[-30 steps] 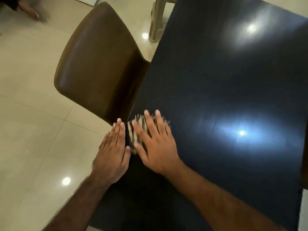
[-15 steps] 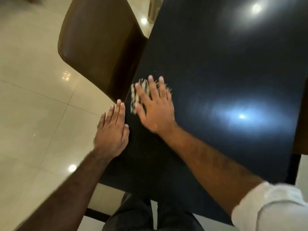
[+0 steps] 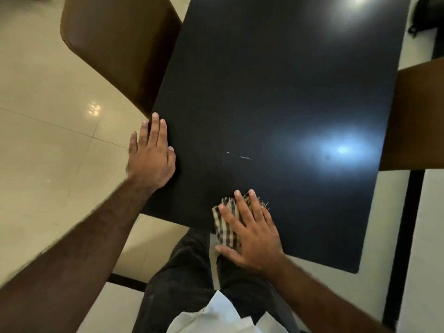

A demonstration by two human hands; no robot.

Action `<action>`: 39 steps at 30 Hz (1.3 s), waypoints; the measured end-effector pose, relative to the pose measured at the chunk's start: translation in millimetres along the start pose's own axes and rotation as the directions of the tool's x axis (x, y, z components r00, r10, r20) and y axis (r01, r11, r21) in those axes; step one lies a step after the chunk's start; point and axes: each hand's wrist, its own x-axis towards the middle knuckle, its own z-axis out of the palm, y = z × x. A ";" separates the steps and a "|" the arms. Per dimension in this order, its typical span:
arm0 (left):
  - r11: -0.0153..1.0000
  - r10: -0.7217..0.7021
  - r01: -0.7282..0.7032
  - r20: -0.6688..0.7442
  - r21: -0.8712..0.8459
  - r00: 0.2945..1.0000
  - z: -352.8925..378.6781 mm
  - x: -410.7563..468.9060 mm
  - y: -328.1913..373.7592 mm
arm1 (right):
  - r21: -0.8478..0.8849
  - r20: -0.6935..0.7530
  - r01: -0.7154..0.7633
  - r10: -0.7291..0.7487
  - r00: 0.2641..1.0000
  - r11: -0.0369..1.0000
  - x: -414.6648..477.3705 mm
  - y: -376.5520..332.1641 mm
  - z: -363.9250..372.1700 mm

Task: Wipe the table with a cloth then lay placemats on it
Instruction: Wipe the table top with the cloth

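I was mid-wipe, my right hand [image 3: 249, 233] flat and open on the checked cloth [image 3: 225, 227] at the surface's [image 3: 276, 92] near edge, my left hand [image 3: 150, 155] spread open, bracing the side edge; next, I judged, a sweep outward.

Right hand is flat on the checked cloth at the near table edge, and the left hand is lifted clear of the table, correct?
Not quite. The right hand does press the checked cloth at the near edge, but the head view shows the left hand resting flat on the table at its left edge, not lifted.
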 end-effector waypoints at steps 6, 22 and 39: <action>0.988 0.150 -0.152 0.085 0.016 0.985 45.8 -100.7 82.8 | -0.061 0.009 -0.074 0.075 0.997 0.995 -73.9 71.5 1.3; 0.753 0.573 -0.621 0.247 0.216 0.781 50.8 -194.3 213.8 | 0.135 0.101 -0.672 0.665 0.740 0.728 -268.5 114.1 -49.0; 0.395 0.845 -0.903 0.319 0.168 0.429 32.1 -217.0 446.5 | 0.379 -0.063 -0.869 0.946 0.318 0.318 -378.4 163.3 -82.6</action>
